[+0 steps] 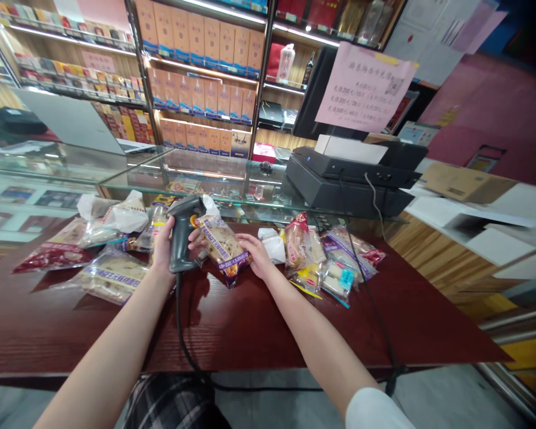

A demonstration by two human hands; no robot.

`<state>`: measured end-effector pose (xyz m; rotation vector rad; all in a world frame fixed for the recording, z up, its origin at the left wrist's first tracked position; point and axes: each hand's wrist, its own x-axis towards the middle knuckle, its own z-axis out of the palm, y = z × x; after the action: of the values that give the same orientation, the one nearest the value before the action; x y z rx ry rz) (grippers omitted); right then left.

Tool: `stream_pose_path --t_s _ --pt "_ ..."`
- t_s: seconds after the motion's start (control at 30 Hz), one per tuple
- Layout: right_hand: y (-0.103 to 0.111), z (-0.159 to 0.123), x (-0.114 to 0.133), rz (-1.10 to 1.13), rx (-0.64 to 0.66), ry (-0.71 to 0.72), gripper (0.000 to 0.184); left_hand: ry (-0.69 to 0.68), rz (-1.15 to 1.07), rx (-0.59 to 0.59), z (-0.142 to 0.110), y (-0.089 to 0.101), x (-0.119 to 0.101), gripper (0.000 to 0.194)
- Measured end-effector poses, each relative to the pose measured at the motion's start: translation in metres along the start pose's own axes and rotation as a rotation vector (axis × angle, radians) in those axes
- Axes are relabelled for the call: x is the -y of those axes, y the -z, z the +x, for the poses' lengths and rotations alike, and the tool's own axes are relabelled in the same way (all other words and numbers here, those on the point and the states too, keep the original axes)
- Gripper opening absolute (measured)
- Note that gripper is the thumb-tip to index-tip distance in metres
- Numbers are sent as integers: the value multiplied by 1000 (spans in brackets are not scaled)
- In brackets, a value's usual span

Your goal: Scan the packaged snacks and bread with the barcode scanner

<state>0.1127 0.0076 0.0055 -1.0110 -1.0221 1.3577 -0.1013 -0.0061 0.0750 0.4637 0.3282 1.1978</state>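
My left hand (163,245) is closed around the handle of a black barcode scanner (183,241), whose cable runs down over the table's front edge. Just right of the scanner, my right hand (252,253) grips a clear and purple bag of bread (223,247) by its right side. The bag is tilted, and its face is turned up toward me. On the left lies another purple-printed bread bag (111,275), near a red-printed bag (56,247). To the right of my right hand, several packaged breads (301,247) are piled together, with a blue-edged pack (338,280) in front.
All this lies on a dark red wooden table (245,333). A glass counter (178,170) stands behind it, carrying a black printer-like machine (351,179) at right. A black cable (370,298) crosses the table's right side. Shelves of orange boxes (201,95) line the back.
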Motion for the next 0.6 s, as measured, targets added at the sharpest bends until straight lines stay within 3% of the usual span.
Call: stream_pose_path --t_s 0.13,0.3,0.43,0.5,0.6 --pt "3 1 2 123 80 -59 53 -15 7 28 2 3 0 51" --pt "4 -2 2 127 290 -88 49 -7 14 70 4 8 0 52" --pt "-1 -6 3 91 280 -84 54 1 7 57 4 8 1 54" --pt "-3 -7 5 62 196 9 55 4 -4 46 4 7 1 52" --pt "-2 -7 10 -180 42 325 50 -15 -4 54 3 7 0 52"
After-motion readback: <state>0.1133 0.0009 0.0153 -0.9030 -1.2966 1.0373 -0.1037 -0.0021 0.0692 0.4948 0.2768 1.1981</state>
